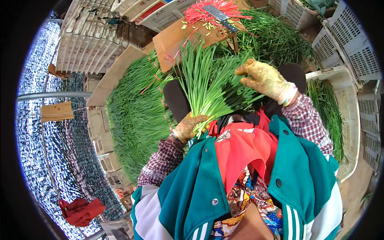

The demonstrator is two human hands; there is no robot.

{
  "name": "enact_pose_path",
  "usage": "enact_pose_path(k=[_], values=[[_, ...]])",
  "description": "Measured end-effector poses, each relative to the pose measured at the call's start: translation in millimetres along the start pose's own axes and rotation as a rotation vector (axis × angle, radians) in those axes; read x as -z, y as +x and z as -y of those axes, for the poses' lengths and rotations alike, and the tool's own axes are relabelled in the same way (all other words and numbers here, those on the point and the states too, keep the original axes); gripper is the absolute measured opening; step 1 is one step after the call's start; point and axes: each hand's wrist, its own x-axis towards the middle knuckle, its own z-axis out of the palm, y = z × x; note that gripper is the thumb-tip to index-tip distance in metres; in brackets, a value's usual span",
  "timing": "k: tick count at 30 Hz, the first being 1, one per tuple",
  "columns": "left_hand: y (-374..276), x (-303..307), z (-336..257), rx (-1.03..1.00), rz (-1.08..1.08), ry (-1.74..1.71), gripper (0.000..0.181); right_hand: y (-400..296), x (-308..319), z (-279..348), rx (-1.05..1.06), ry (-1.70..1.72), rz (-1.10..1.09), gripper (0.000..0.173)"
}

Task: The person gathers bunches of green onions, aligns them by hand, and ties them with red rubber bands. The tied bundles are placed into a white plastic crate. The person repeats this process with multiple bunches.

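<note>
My left hand, in a stained yellow glove, grips a bunch of garlic chives by its pale stem ends. The green leaves fan out upward and to the right, away from my lap. My right hand, gloved the same way, is raised to the right of the bunch. Its thumb and fingers are apart, and I see nothing between them. Below that hand, some stems splay sideways over my lap.
Banded chive bundles are heaped at left. A wooden stool carries a cleaver, red ties and cut stem bits. Loose chives lie beyond. At right stands a white crate holding more chives; stacked crates rise upper left.
</note>
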Motion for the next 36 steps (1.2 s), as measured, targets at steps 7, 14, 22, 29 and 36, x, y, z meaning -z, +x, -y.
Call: enact_pose_path(k=[7,14,22,29,36], values=[[25.8,-17.4,-21.6,0.564,-0.278,-1.110,0.023,-3.3,-47.5,29.2,0.039,0.289,0.067,0.018],[38.4,-17.9,-33.7,0.583,-0.241,-1.526,0.023,-0.6,-92.7,48.4,0.105,0.032,0.080,0.017],[28.9,-19.2,-25.1,0.608,-0.181,-1.541,0.023,-5.3,-85.8,22.8,0.061,0.163,-0.081,0.011],[5.9,-8.3,-20.7,0.632,-0.228,-1.352,0.021,-25.4,-37.0,-41.3,-0.319,0.558,-0.611,0.011],[-1.9,-4.4,-33.2,0.574,-0.234,-1.097,0.032,-10.6,-64.3,-37.7,-0.503,0.859,-0.281,0.027]])
